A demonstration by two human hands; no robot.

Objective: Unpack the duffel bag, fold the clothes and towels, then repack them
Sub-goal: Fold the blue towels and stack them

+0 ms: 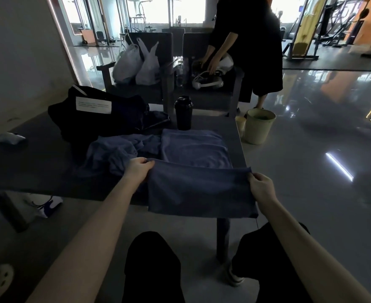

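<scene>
I hold a blue towel [199, 191] stretched out over the table's near edge. My left hand [138, 169] pinches its upper left corner and my right hand [261, 186] pinches its upper right corner. Its lower half hangs down in front of the table. Behind it a folded blue towel [194, 148] lies flat on the grey table [33, 162]. To the left of that lies a crumpled blue cloth [116, 152]. The dark duffel bag [101, 115], with a white label, sits at the back left of the table.
A black shaker bottle [183, 113] stands behind the folded towel. A small white thing [10, 138] lies at the table's left. Chairs with plastic bags [136, 62] stand beyond, where a person [248, 47] in black bends. A pale bucket [260, 125] stands on the floor at right.
</scene>
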